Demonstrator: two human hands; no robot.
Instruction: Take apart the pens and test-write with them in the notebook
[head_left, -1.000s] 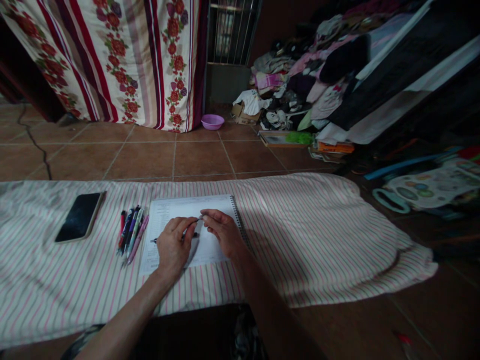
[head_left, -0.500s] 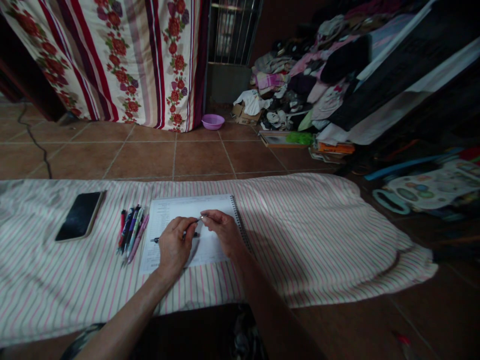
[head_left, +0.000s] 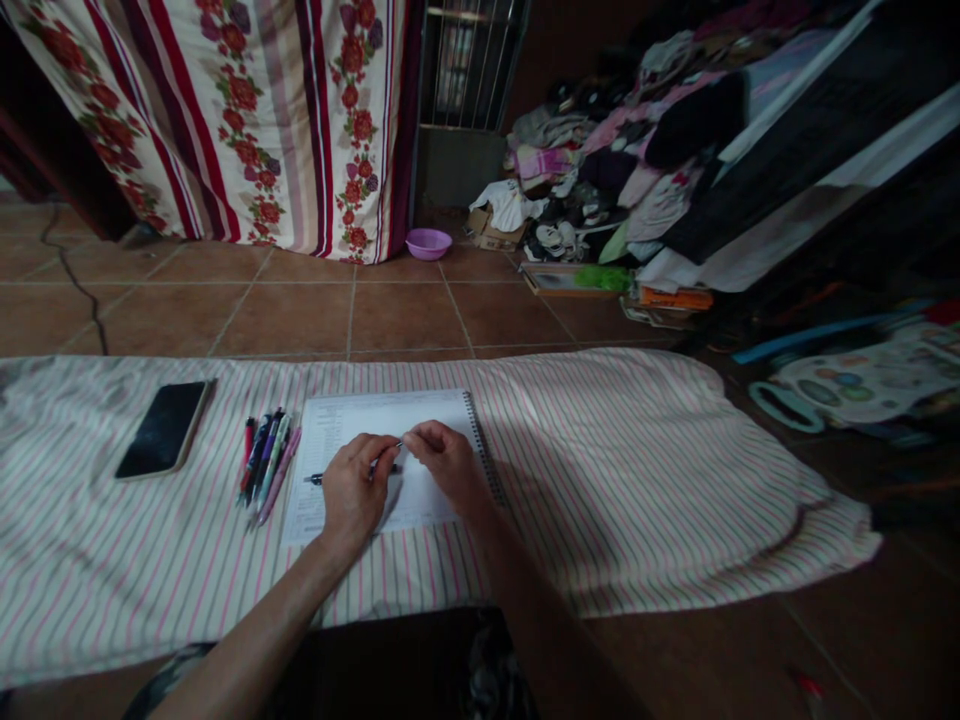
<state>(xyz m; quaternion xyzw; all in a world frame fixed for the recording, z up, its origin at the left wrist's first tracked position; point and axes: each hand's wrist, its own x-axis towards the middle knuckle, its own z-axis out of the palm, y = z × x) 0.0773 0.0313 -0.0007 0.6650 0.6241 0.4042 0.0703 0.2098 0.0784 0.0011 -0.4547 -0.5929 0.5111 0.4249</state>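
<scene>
Piece [head_left: 400, 443], small and slender, sits pinched between the fingertips [head_left: 384, 440] of the left hand [head_left: 352, 488] and right hand [head_left: 448, 467], above the notebook [head_left: 431, 505].

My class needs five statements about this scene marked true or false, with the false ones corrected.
1. The left hand and right hand are above the notebook. True.
2. The left hand's fingers are spread wide. False: they pinch a small, thin piece.
3. The phone lies on the striped cloth, left of the pens. True.
4. The spiral binding runs down the notebook's left edge. False: it is on the right.
5. The purple bowl stands on the striped cloth. False: it stands on the tiled floor.
</scene>
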